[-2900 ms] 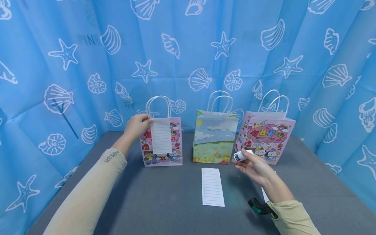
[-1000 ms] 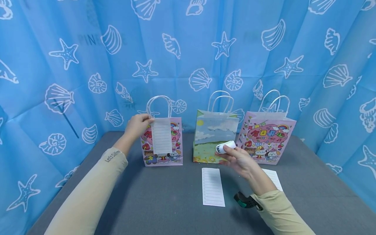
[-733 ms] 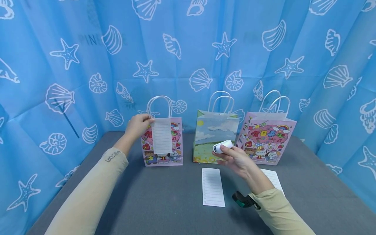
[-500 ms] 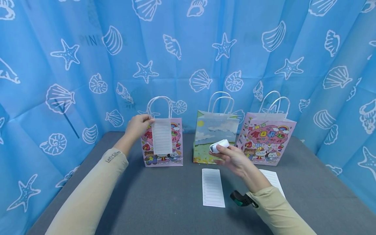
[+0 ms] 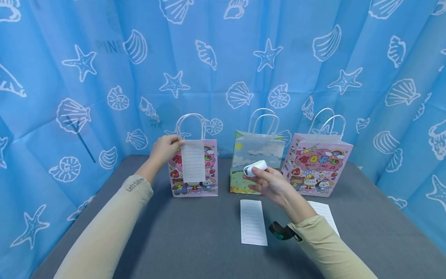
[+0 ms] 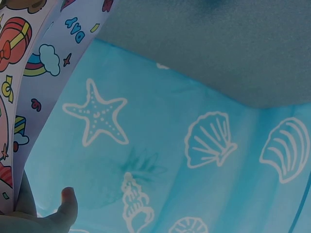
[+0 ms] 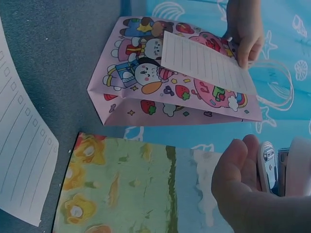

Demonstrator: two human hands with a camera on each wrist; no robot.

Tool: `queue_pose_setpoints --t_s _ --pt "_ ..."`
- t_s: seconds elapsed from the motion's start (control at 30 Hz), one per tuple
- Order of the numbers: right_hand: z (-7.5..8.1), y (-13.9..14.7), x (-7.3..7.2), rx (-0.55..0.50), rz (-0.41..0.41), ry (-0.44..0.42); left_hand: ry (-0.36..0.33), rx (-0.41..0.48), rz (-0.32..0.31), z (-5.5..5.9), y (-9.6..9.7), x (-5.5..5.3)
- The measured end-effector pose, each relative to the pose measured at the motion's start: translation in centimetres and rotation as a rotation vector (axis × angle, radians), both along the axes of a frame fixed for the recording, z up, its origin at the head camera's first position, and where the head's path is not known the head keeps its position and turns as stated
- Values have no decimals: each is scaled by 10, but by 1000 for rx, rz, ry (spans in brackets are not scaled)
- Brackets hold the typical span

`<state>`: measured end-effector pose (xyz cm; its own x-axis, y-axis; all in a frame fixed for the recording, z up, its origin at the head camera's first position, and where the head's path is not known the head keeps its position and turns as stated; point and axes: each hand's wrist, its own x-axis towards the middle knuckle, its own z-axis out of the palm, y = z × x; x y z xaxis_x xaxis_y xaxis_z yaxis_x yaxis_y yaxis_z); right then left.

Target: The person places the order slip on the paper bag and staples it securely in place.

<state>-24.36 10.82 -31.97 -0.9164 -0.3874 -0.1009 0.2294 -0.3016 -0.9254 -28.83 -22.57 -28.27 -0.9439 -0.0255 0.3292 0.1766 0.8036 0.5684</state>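
Note:
My left hand (image 5: 163, 152) pinches a lined white paper slip (image 5: 193, 162) against the top edge of the left pink cartoon gift bag (image 5: 175, 182). The slip hangs down the bag's front, seen also in the right wrist view as a ruled slip (image 7: 199, 60). A small white stapler (image 5: 255, 168) is in my right hand (image 5: 275, 187), thumb on its side, before the middle landscape-print bag (image 5: 258, 149). In the right wrist view the stapler's metal end (image 7: 267, 165) shows, apart from the slip. The left wrist view shows few fingers (image 6: 69, 206) beside the bag.
Another pink bag (image 5: 320, 162) stands at the right. One slip (image 5: 253, 223) lies on the grey table (image 5: 188, 240) before the middle bag; a second slip (image 5: 325, 213) lies partly behind my right forearm. A blue shell-print curtain (image 5: 216, 58) hangs behind.
My right hand with the stapler has moved left, from before the right bag to before the middle bag, and slightly up. My left hand keeps the slip against the left bag.

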Motion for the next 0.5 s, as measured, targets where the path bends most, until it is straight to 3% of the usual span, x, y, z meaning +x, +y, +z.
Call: queue_pose_setpoints --t_s 0.5 --pt "4 -11 -3 46 -19 -13 -17 -2 -11 1 0 1"
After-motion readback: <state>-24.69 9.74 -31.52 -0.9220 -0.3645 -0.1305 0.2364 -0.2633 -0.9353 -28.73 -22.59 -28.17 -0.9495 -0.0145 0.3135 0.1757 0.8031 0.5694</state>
